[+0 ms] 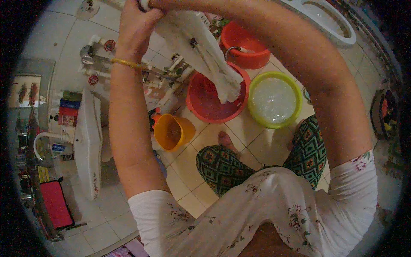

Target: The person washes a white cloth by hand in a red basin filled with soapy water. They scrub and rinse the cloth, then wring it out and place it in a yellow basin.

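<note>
My left hand (pixel 138 27) is raised at the top edge, its fingers partly cut off, closed around the upper part of a wet white cloth (pixel 192 48). Dark marks show on the bunched cloth, which hangs slantwise. Its lower end dangles over a red plastic basin (pixel 194 110) holding dark-looking water. My right forearm reaches across the top to the same spot, but the right hand itself is out of view. Beside the red basin stands a lime-green tub (pixel 299 99) with clear, shiny contents, probably water.
Behind the red basin is a red-orange bucket (pixel 257 61) with a handle. A yellow plastic bucket (pixel 188 130) stands on the tiled floor (pixel 205 135) at left. Pipes with red valve knobs (pixel 109 45) and a white cistern (pixel 88 147) line the left wall.
</note>
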`<state>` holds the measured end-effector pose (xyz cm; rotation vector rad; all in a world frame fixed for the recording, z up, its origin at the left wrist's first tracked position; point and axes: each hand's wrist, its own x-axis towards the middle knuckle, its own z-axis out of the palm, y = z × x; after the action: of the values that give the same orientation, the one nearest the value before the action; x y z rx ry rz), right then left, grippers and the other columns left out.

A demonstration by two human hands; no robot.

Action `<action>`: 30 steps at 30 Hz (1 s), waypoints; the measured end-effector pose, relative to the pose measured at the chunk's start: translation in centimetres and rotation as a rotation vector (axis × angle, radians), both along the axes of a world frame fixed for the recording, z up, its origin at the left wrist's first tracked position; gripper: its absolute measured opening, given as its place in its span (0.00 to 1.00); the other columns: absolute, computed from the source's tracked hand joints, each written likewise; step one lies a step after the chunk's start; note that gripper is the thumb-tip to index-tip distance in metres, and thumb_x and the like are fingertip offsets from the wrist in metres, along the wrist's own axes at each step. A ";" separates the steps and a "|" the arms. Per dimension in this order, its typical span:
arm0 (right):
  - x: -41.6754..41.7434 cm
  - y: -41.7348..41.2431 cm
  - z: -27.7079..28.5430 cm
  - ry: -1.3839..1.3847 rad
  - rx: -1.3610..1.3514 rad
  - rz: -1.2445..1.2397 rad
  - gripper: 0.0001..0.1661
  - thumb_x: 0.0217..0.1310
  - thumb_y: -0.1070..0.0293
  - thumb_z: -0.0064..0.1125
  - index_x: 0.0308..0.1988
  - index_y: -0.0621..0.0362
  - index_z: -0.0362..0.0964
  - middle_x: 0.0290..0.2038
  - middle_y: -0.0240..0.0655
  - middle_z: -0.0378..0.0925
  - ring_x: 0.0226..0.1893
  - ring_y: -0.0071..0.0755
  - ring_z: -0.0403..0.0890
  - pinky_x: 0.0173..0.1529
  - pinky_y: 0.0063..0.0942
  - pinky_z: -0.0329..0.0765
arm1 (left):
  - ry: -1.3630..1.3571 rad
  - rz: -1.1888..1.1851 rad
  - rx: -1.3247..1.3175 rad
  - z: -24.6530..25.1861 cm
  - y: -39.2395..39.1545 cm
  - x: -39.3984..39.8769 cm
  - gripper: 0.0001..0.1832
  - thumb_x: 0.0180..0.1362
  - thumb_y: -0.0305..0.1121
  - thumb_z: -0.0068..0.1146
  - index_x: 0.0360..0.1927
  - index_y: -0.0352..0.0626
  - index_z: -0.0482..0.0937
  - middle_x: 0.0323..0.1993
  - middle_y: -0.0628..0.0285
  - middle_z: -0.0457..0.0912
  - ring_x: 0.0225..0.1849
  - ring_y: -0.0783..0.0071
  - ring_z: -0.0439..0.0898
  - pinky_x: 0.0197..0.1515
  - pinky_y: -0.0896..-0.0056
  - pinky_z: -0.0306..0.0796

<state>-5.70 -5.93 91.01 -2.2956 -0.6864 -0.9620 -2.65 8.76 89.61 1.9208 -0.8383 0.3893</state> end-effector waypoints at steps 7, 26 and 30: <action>3.8 -6.0 -7.6 0.270 0.205 0.553 0.52 0.49 0.58 0.60 0.63 0.55 0.32 0.63 0.44 0.45 0.61 0.43 0.55 0.60 0.41 0.58 | 0.150 0.099 -0.320 0.5 -0.1 0.1 0.13 0.48 0.19 0.50 0.40 0.39 0.70 0.34 0.62 0.73 0.35 0.71 0.73 0.38 0.72 0.69; 8.6 5.0 -23.4 0.945 0.527 0.435 0.18 0.48 0.67 0.55 0.41 0.63 0.67 0.37 0.38 0.73 0.38 0.28 0.73 0.42 0.26 0.71 | 0.595 0.429 -0.601 -22.2 24.0 -3.1 0.17 0.53 0.31 0.51 0.46 0.37 0.67 0.44 0.55 0.72 0.46 0.65 0.72 0.47 0.64 0.68; 8.6 6.3 -20.4 0.962 -0.160 0.437 0.34 0.34 0.67 0.63 0.46 0.66 0.62 0.39 0.48 0.73 0.41 0.41 0.74 0.42 0.32 0.70 | 0.680 0.377 0.225 -35.2 24.6 -1.3 0.40 0.44 0.38 0.64 0.57 0.36 0.54 0.53 0.53 0.64 0.54 0.65 0.65 0.54 0.65 0.61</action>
<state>2.88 0.39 70.57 -2.2312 -0.7678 0.4133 -3.96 33.40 54.36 2.2175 -0.0733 -0.1560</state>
